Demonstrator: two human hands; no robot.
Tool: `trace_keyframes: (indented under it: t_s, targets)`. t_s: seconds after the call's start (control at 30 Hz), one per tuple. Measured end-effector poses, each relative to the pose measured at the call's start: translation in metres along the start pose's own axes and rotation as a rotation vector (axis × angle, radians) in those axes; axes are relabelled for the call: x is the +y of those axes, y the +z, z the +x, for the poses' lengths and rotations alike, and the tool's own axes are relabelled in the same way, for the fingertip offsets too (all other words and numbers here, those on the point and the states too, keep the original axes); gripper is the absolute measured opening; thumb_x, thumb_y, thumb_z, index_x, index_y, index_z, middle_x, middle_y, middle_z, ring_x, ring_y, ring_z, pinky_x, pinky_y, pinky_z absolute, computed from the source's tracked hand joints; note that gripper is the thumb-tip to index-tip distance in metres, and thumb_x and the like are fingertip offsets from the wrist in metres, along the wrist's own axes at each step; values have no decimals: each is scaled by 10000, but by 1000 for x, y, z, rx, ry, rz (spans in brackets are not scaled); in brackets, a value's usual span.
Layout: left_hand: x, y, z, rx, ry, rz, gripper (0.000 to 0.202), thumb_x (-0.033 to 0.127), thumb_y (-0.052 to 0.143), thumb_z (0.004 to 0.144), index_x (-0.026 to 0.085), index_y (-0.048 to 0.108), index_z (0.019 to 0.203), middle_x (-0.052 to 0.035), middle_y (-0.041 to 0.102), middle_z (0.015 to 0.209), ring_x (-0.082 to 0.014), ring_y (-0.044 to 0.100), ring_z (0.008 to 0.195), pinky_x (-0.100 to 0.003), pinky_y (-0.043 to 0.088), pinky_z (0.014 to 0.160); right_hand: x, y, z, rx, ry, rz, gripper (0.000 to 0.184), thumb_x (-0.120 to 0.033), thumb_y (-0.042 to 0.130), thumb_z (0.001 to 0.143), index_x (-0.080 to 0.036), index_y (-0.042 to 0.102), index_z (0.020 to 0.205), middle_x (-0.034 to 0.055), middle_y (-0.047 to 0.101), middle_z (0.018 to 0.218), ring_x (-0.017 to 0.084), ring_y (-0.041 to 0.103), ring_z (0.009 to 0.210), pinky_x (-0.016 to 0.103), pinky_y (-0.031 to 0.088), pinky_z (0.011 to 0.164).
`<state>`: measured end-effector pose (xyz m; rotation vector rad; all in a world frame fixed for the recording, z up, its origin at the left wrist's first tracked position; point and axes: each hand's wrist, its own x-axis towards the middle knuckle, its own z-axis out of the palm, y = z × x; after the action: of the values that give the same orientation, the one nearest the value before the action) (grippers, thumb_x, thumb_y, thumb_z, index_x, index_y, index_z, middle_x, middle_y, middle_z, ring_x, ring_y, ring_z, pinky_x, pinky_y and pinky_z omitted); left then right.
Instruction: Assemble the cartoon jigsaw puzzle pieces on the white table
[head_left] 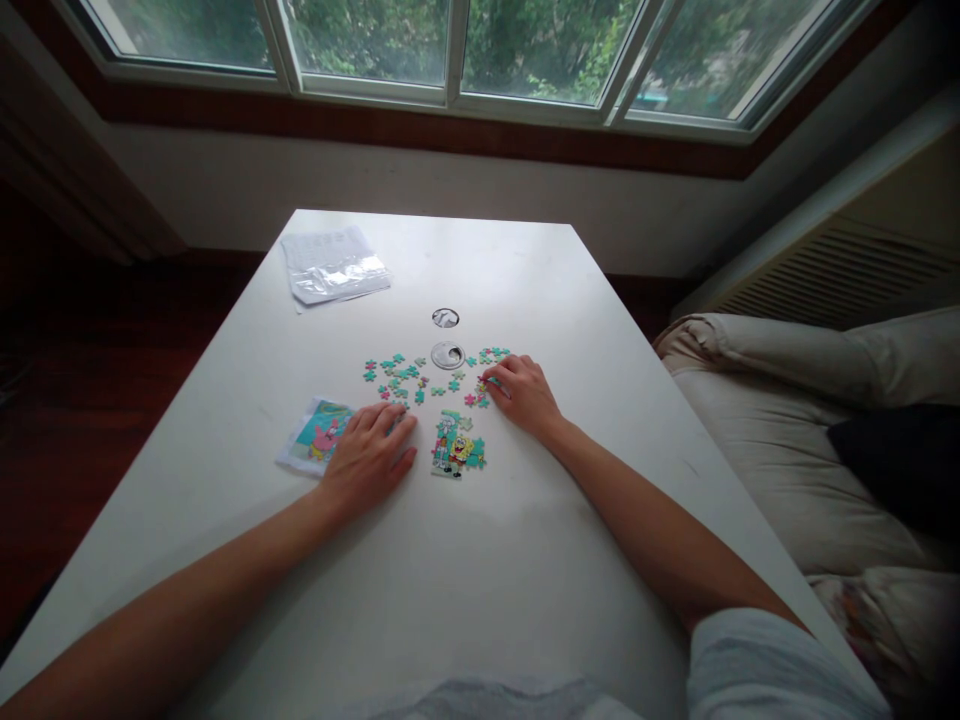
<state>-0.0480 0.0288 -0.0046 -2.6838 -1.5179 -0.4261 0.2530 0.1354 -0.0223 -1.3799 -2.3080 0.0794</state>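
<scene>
My left hand [370,450] lies flat and open on the table, its palm covering part of a packet with a cartoon picture [319,436]. Its fingertips reach the near edge of the loose jigsaw pieces [401,372]. Over on the right side of the pieces, my right hand [525,393] is curled, with thumb and fingertips closed on a small pinkish puzzle piece [484,379]. Between the hands sits a partly joined puzzle [454,445] showing a yellow and a pale green cartoon figure. A loose pale piece [466,424] touches or nearly touches its top.
Beyond the pieces are two round grey-and-white discs [448,355]. A clear plastic bag with paper [336,265] lies at the far left of the white table [495,570]. A beige sofa [757,440] stands along the right, and windows [525,50] are ahead.
</scene>
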Motion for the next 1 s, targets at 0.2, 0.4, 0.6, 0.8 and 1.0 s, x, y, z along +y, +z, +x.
trace_keyframes:
  t_s: [0.2, 0.4, 0.6, 0.8, 1.0]
  targets:
    - [-1, 2, -1, 30, 8, -29, 353, 302, 569, 959, 215, 594, 1301, -125, 568, 1387, -323, 486, 1308, -516, 420, 1105, 4, 2, 0, 21, 39, -2, 147, -338, 616, 952, -241, 716, 1001, 86, 659, 1026, 273, 528, 1025, 410, 408, 913]
    - [1, 2, 0, 33, 137, -132, 299, 252, 555, 966, 209, 624, 1254, -109, 619, 1339, -295, 516, 1286, -498, 433, 1104, 2, 5, 1, 28, 84, -26, 173, -358, 628, 943, -242, 720, 1034, 87, 653, 1032, 275, 524, 1024, 411, 406, 906]
    - [13, -5, -2, -37, 437, -264, 242, 205, 519, 983, 201, 632, 1197, -84, 682, 1253, -235, 595, 1165, -418, 467, 1045, 1, 5, 1, 40, 110, -7, 137, -318, 630, 935, -247, 722, 1006, 85, 653, 1022, 273, 525, 1025, 406, 406, 906]
    - [20, -5, -6, -92, 518, -257, 226, 202, 512, 989, 193, 645, 1172, -90, 680, 1272, -211, 620, 1139, -389, 466, 1041, 2, 6, 2, 40, 96, 41, 168, -302, 626, 939, -254, 722, 1069, 78, 663, 1005, 266, 539, 1010, 403, 415, 919]
    - [21, -8, -5, -99, 515, -237, 222, 199, 504, 993, 197, 653, 1157, -88, 673, 1290, -211, 621, 1145, -387, 461, 1042, 1, 6, 1, 28, 108, 9, 153, -323, 642, 925, -243, 732, 1019, 90, 656, 1008, 276, 535, 1013, 418, 422, 912]
